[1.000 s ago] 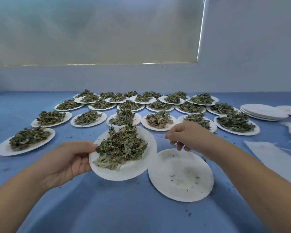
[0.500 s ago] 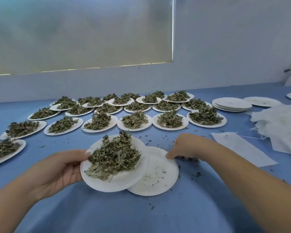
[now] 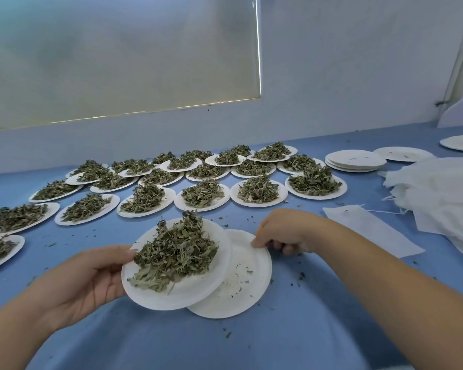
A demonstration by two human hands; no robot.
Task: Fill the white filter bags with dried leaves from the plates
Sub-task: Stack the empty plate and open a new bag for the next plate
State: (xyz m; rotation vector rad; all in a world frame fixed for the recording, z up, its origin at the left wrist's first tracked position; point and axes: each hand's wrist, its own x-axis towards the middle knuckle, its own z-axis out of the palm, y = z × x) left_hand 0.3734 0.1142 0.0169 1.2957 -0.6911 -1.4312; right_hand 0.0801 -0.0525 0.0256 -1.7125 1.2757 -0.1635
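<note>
Pinching the left rim, thumb on top and fingers beneath, the left hand (image 3: 87,279) holds a plate (image 3: 198,291) heaped with leaves (image 3: 174,252). It overlaps the left side of an empty plate (image 3: 242,284), whose far rim the right hand (image 3: 284,232) pinches with curled fingers. One bag (image 3: 369,231) lies flat just right of that hand on the blue table (image 3: 278,343), and a bag pile (image 3: 444,198) sits beyond it. Rows of filled plates (image 3: 259,204) spread behind.

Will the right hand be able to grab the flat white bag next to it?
Probably yes. The flat white bag lies just right of the right hand, and nothing lies between them. But its fingers pinch the empty plate, so it must let go first.
</note>
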